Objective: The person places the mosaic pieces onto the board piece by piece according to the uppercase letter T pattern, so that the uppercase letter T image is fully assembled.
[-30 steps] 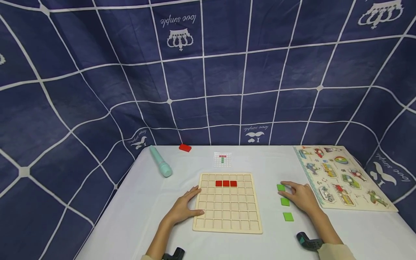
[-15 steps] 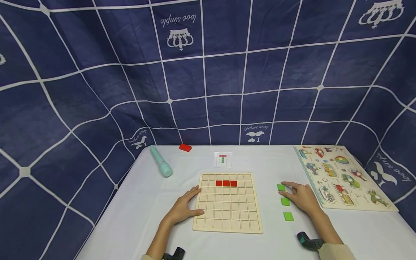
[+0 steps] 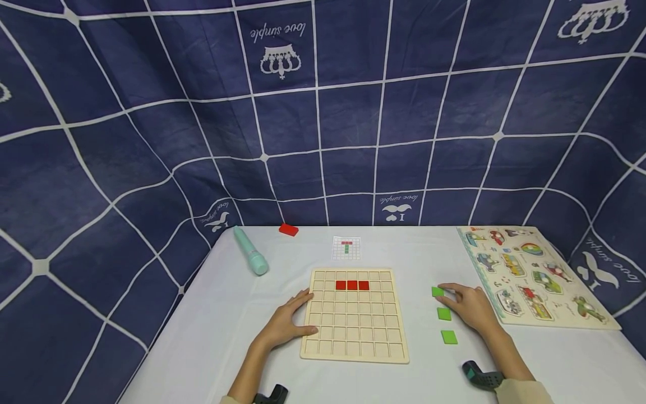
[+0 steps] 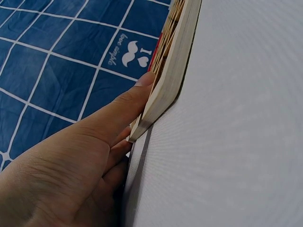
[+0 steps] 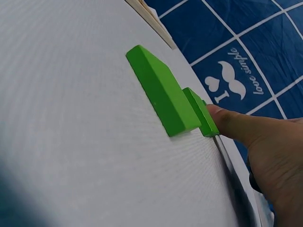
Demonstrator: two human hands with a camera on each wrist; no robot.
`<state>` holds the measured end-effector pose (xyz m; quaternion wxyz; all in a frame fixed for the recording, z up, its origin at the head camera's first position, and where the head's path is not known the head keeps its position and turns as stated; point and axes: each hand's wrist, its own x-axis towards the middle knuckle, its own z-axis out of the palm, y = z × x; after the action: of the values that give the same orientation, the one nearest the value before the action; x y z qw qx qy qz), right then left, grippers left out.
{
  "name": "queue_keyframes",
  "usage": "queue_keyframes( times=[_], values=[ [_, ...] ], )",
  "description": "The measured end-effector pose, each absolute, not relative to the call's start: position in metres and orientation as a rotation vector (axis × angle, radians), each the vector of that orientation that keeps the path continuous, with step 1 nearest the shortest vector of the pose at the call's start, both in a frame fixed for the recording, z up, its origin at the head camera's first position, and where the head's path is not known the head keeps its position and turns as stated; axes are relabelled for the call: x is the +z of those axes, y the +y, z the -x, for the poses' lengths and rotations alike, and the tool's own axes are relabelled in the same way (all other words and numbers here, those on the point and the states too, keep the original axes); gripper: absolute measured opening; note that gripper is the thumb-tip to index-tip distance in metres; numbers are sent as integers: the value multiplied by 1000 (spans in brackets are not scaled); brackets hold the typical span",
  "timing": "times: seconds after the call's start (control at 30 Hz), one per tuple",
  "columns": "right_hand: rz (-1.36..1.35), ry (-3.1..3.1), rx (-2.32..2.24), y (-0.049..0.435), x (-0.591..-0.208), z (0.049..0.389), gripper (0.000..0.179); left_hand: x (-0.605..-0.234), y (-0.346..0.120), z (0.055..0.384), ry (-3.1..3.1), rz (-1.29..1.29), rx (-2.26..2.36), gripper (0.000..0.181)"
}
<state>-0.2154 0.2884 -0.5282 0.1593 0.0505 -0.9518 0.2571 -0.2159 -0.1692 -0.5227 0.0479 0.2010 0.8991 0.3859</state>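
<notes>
A light wooden grid board (image 3: 355, 322) lies on the white table, with three red square tiles (image 3: 352, 285) side by side in its second row. My left hand (image 3: 285, 322) rests on the board's left edge, thumb over the rim and fingers spread along the side. In the left wrist view, the thumb touches the board's edge (image 4: 165, 90). To the right, my right hand (image 3: 469, 306) pinches the farthest green square tile (image 3: 437, 292) between thumb and index finger. Nearer lie a second green tile (image 3: 444, 314) and a third green tile (image 3: 449, 336), flat on the table.
Behind the board lies a small printed grid card (image 3: 346, 248) with a red and green T pattern. A red block (image 3: 289, 230) and a teal microphone-shaped object (image 3: 250, 251) lie back left. A wooden picture puzzle (image 3: 535, 275) lies right of my right hand; a blue curtain stands behind.
</notes>
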Motion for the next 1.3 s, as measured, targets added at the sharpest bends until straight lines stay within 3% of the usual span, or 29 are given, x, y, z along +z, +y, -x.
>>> queue_keyframes(
  times=[0.47, 1.07, 1.3],
  values=[
    [-255, -2583, 667, 263, -520, 215, 31, -522, -168, 217, 2741, -602, 1178, 89],
    [-442, -2552, 683, 134, -520, 226, 35, -523, -170, 216, 2729, -618, 1201, 89],
    [-466, -2541, 703, 106, -526, 233, 34, -523, -171, 216, 2737, -616, 1194, 88]
  ],
)
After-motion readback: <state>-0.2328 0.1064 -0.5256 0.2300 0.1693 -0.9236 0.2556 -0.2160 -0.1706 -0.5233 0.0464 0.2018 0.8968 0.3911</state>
